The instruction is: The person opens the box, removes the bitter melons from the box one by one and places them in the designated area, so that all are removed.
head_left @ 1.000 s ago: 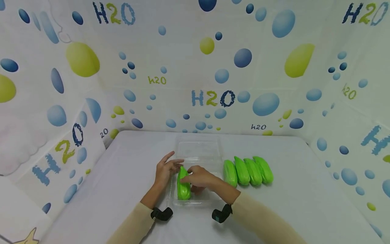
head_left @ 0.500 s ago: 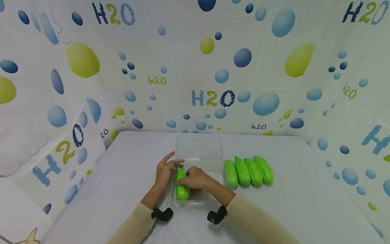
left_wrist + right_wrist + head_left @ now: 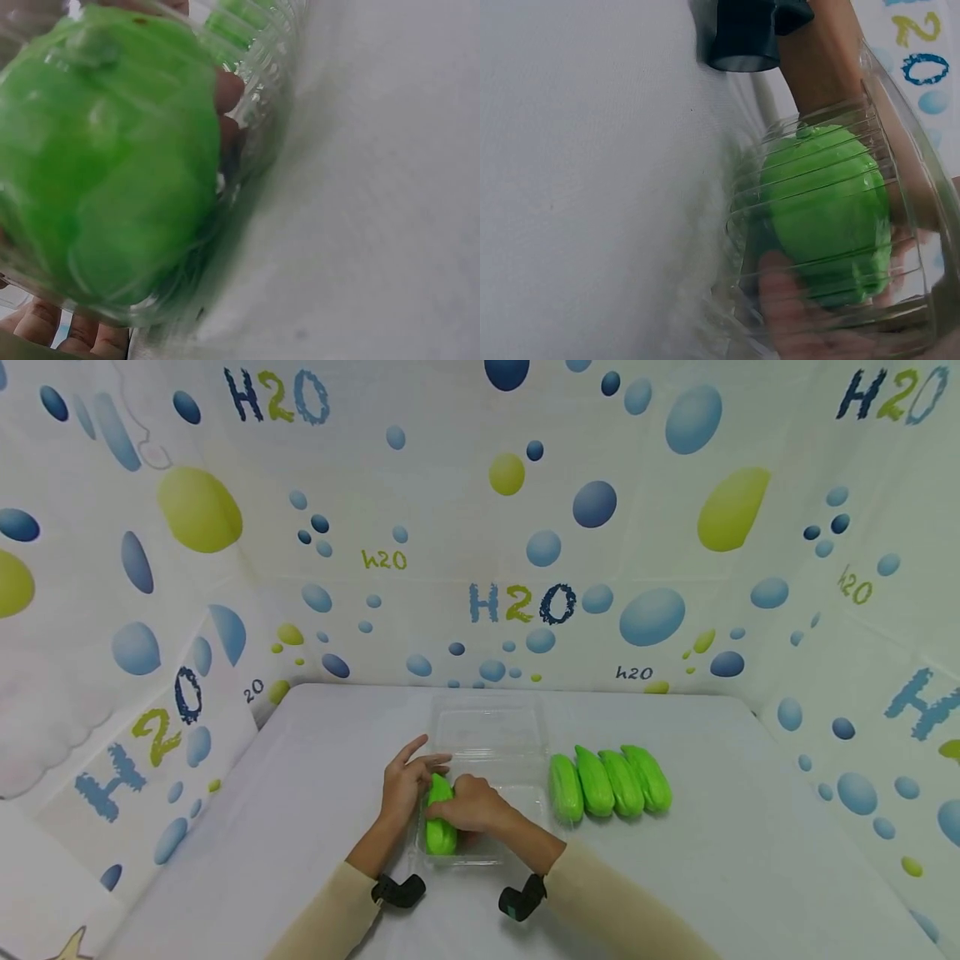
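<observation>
A bright green elongated vegetable (image 3: 440,839), pointed at its far end, stands lengthwise at the left side of a clear plastic clamshell box (image 3: 480,860). My right hand (image 3: 476,803) grips this vegetable from the right, thumb across its top. In the right wrist view, the vegetable (image 3: 829,210) and fingers (image 3: 780,296) show through the ribbed box wall. My left hand (image 3: 402,785) rests at the box's left edge with its fingers loosely extended near the vegetable's tip. The left wrist view has the vegetable (image 3: 112,165) filling its left half, behind clear plastic.
Several matching green vegetables (image 3: 611,783) lie in a row right of the box. The box's clear lid (image 3: 489,727) is folded back, away from me. Both stand on a white-covered table (image 3: 735,827) against a bubble-patterned backdrop (image 3: 420,510).
My right hand has moved left with the green vegetable, bringing it against the box's left side. My left hand has stayed nearly still at the box edge.
</observation>
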